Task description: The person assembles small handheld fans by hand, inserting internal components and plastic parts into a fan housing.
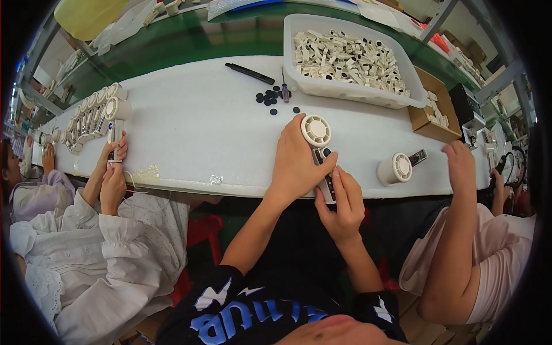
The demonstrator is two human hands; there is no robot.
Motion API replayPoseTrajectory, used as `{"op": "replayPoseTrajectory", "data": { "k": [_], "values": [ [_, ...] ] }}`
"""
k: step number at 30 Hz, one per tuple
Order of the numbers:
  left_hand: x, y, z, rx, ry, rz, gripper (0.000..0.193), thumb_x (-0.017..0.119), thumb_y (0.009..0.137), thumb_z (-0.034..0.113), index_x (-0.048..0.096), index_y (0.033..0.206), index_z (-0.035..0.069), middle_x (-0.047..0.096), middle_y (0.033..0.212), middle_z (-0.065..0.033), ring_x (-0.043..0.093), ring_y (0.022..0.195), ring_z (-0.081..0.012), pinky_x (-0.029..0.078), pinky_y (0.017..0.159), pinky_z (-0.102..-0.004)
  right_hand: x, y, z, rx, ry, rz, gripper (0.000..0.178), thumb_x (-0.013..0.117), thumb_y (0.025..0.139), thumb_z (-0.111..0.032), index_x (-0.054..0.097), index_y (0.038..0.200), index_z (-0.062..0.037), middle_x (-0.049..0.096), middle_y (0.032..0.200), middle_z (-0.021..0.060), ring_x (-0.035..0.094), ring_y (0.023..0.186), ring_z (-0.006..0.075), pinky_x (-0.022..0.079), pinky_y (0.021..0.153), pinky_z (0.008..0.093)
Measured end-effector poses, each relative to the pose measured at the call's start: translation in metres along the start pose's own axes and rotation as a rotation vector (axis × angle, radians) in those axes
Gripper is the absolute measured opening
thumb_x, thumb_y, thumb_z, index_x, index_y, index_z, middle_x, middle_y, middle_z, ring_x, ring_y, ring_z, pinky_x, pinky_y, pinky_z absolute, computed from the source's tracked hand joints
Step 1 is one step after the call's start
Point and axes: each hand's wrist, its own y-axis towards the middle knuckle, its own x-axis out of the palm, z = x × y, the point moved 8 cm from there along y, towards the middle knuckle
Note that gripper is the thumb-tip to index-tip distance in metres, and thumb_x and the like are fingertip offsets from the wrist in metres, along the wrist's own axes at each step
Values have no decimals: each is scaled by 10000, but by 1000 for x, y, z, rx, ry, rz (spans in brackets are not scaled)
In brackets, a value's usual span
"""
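My left hand (294, 164) is wrapped round a small white handheld fan (315, 130), its round vented head pointing away from me. The fan's handle is open along its face, showing dark parts inside. A dark round spot sits near the top of the handle, beside my left thumb. My right hand (345, 207) is closed at the lower handle, thumb and fingers pressed against it; whether a small part is also between them is hidden. Another white fan (395, 168) lies to the right, with a dark circuit-like handle interior (418, 157) exposed.
Beyond my hands lie several black discs (270, 98), a screwdriver (285, 92) and a black pen-shaped tool (250, 73). A translucent bin (351, 94) holds many small white parts, beside a cardboard box (430, 129). Co-workers sit on both sides; the left one holds a fan (117, 109) near a row of fans (86, 118).
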Motion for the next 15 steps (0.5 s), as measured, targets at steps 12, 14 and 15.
{"op": "replayPoseTrajectory", "data": {
  "k": [12, 14, 15],
  "values": [
    [3, -1, 2, 38, 17, 57, 862, 749, 777, 274, 287, 1419, -69, 457, 1312, -240, 434, 1229, -379, 323, 1075, -463, 0, 1, 6, 31, 82, 18, 519, 774, 671, 54, 621, 1164, 107, 641, 1129, 215, 650, 976, 363, 555, 843, 401],
    [3, 2, 2, 17, -31, 38, 858, 751, 777, 271, 291, 1418, -66, 453, 1318, -239, 438, 1224, -376, 326, 1072, -460, 0, 2, 14, 113, 160, 53, 515, 777, 665, 50, 625, 1155, 100, 641, 1118, 210, 650, 972, 358, 555, 844, 396],
    [2, 3, 4, 18, -28, 42, 858, 751, 777, 271, 291, 1418, -66, 453, 1318, -239, 438, 1224, -376, 326, 1072, -460, 0, 4, 13, 110, 163, 55, 515, 777, 665, 50, 625, 1155, 100, 641, 1118, 210, 650, 972, 358, 555, 844, 396]
  ]
}}
